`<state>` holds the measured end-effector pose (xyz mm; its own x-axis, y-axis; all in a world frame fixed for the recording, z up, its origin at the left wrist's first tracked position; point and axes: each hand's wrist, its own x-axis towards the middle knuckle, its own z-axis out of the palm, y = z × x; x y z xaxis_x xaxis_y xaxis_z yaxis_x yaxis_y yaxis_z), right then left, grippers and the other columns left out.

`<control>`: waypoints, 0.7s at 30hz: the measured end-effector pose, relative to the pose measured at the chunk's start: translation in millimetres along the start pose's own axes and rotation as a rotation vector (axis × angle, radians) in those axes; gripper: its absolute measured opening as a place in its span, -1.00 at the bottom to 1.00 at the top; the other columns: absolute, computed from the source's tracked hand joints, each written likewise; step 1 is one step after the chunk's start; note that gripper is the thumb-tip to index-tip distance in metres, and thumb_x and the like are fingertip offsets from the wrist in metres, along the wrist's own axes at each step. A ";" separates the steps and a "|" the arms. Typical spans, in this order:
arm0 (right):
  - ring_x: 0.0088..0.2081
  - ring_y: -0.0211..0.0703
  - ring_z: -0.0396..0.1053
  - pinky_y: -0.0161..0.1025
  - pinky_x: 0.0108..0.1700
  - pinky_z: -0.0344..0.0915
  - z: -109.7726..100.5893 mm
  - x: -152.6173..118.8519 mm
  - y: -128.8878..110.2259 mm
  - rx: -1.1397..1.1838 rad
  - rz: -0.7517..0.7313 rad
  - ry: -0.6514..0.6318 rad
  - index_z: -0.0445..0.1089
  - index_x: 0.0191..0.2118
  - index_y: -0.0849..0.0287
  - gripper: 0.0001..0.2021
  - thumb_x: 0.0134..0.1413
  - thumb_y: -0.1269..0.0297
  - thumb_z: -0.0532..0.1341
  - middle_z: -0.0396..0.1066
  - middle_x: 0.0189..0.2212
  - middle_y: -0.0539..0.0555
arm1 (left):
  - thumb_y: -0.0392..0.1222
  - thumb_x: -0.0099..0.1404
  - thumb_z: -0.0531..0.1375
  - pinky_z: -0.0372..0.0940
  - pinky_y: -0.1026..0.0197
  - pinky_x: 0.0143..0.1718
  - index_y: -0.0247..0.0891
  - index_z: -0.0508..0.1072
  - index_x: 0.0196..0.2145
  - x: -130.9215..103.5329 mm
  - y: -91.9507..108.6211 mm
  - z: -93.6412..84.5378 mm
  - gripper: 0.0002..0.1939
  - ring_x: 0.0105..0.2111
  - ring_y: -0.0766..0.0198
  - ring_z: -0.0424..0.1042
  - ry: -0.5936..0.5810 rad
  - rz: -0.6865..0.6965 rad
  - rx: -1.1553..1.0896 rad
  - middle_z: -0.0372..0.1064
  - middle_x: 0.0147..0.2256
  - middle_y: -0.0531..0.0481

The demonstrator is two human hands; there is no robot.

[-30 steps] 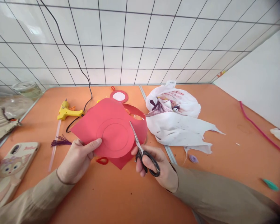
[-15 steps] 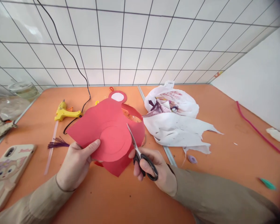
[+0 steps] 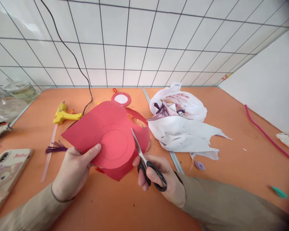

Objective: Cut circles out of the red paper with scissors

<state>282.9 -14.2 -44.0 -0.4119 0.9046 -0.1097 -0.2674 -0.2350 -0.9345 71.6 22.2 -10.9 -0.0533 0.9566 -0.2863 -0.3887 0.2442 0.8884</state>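
Note:
My left hand (image 3: 78,165) pinches a sheet of red paper (image 3: 114,146) by its near left edge, thumb on top. Ring outlines show on the sheet, and its right part curls away as a partly cut strip. In my right hand (image 3: 159,175) is a pair of scissors (image 3: 144,160) with black handles; its blades point up and away from me along the sheet's right edge. Behind the sheet lies a red paper ring with a white centre (image 3: 121,98) and a small red loop on top.
A yellow glue gun (image 3: 65,115) with a clear glue stick lies on the left, near a purple tassel (image 3: 56,147) and a phone (image 3: 8,173). A white plastic bag (image 3: 183,131) sits right of centre. Farther right are a pink pipe cleaner (image 3: 267,134) and a green piece (image 3: 279,192).
The red paper has turned slightly and shifted a little left with my left hand. The scissors stay at its right edge, their handles slightly farther right and lower.

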 end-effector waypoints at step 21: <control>-0.58 -0.29 0.31 -0.33 -0.52 0.27 0.2 2.9 -1.8 -0.046 -0.030 0.015 0.30 -0.37 0.26 -0.62 -0.01 -0.03 0.17 0.35 -0.56 0.06 | -0.30 0.04 0.28 0.37 0.36 -0.50 -0.21 0.47 -0.34 -5.8 -5.5 0.1 -0.83 -0.45 0.34 0.41 -0.025 -0.007 0.109 0.48 -0.34 0.11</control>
<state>282.0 -11.3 -42.5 -0.3913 0.9162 -0.0865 -0.2390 -0.1919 -0.9519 74.2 15.4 -14.1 -0.0269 0.9582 -0.2850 -0.2869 0.2657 0.9204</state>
